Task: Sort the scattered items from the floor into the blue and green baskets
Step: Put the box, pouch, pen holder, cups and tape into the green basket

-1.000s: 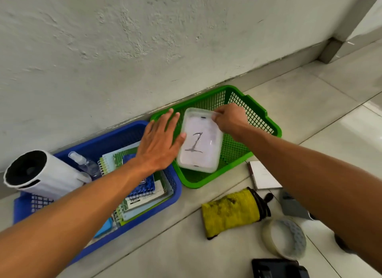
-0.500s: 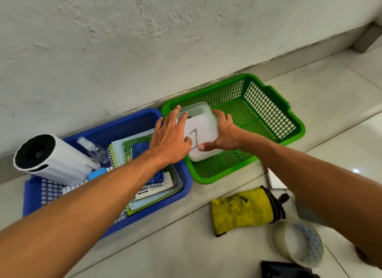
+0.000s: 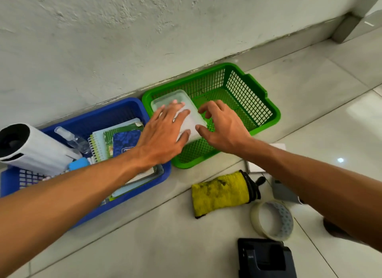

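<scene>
A white lidded plastic container lies inside the left end of the green basket, which stands against the wall. My left hand rests flat on the container's lid with its fingers spread. My right hand hovers just right of the container, fingers apart and curled, with the thumb at its near corner. The blue basket sits to the left and holds notebooks, a clear spray bottle and a white cylindrical device.
On the floor tiles in front of the baskets lie a yellow cloth pouch, a roll of clear tape, a black device, a grey object and a white flat item, partly hidden by my right arm.
The container has gone from tilted over the green basket's rim to lying inside its left end. My right hand has come off it and my left hand has slid onto its lid.
</scene>
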`<state>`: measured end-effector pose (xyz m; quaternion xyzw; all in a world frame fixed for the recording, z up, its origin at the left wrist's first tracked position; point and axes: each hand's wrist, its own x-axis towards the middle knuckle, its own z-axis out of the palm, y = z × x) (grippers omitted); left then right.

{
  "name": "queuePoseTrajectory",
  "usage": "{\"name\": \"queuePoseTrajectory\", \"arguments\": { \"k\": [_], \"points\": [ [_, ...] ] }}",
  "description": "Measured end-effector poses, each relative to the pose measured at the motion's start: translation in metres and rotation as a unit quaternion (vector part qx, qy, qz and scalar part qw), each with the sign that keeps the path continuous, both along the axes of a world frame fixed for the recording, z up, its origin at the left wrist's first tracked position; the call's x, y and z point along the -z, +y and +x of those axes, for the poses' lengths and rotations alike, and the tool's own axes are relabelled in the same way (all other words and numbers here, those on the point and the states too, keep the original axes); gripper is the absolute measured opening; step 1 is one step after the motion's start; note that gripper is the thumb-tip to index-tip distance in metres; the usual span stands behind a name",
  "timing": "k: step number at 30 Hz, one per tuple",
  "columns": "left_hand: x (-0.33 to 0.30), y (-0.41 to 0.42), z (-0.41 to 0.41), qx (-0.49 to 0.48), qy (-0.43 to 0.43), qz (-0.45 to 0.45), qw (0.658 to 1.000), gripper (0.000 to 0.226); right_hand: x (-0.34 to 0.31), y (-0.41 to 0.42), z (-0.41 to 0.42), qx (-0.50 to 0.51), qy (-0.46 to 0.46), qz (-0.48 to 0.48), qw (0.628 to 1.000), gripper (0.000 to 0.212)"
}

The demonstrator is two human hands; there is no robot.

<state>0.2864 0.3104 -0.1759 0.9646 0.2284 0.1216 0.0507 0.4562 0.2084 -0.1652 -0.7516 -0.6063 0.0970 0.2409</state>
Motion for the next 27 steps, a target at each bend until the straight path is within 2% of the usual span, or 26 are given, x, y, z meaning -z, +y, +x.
{"name": "queuePoseTrajectory", "arguments": {
  "k": [3, 5, 7, 9, 11, 14, 16, 18, 21, 24, 27],
  "points": [
    [-0.003, -0.039, -0.001, 0.125, -0.059, 0.04, 0.99, 0.038, -0.004, -0.038, 0.005, -0.062, -0.066, 0.014, 0.996, 0.031],
    [-0.002, -0.063, -0.004, 0.216, -0.095, 0.066, 0.97, 0.025, -0.002, -0.065, 0.012, -0.099, -0.108, 0.013, 0.989, 0.029],
    [0.003, -0.08, -0.007, 0.305, -0.094, 0.058, 0.946, 0.018, 0.002, -0.09, 0.018, -0.127, -0.115, -0.015, 0.985, 0.029],
    [0.013, -0.09, -0.011, 0.352, -0.048, 0.022, 0.934, 0.021, 0.008, -0.109, 0.023, -0.149, -0.111, -0.085, 0.979, 0.037],
    [0.022, -0.096, -0.013, 0.317, 0.047, -0.022, 0.947, 0.036, 0.016, -0.119, 0.028, -0.172, -0.146, -0.167, 0.96, 0.055],
    [0.033, -0.096, -0.014, 0.177, 0.184, -0.087, 0.963, 0.056, 0.026, -0.123, 0.033, -0.189, -0.196, -0.234, 0.933, 0.077],
    [0.035, -0.093, -0.012, 0.107, 0.239, -0.118, 0.958, 0.058, 0.03, -0.122, 0.032, -0.195, -0.22, -0.25, 0.923, 0.081],
    [0.034, -0.092, -0.008, 0.076, 0.271, -0.131, 0.95, 0.052, 0.035, -0.121, 0.029, -0.199, -0.238, -0.267, 0.912, 0.078],
    [0.036, -0.09, -0.002, 0.067, 0.283, -0.152, 0.945, 0.044, 0.037, -0.121, 0.025, -0.196, -0.238, -0.264, 0.914, 0.063],
    [0.033, -0.088, 0.0, 0.073, 0.275, -0.175, 0.942, 0.048, 0.032, -0.122, 0.024, -0.196, -0.225, -0.245, 0.923, 0.046],
    [0.023, -0.086, -0.005, 0.087, 0.17, -0.205, 0.96, 0.047, 0.019, -0.122, 0.028, -0.201, -0.186, -0.182, 0.944, 0.037]
  ]
}}
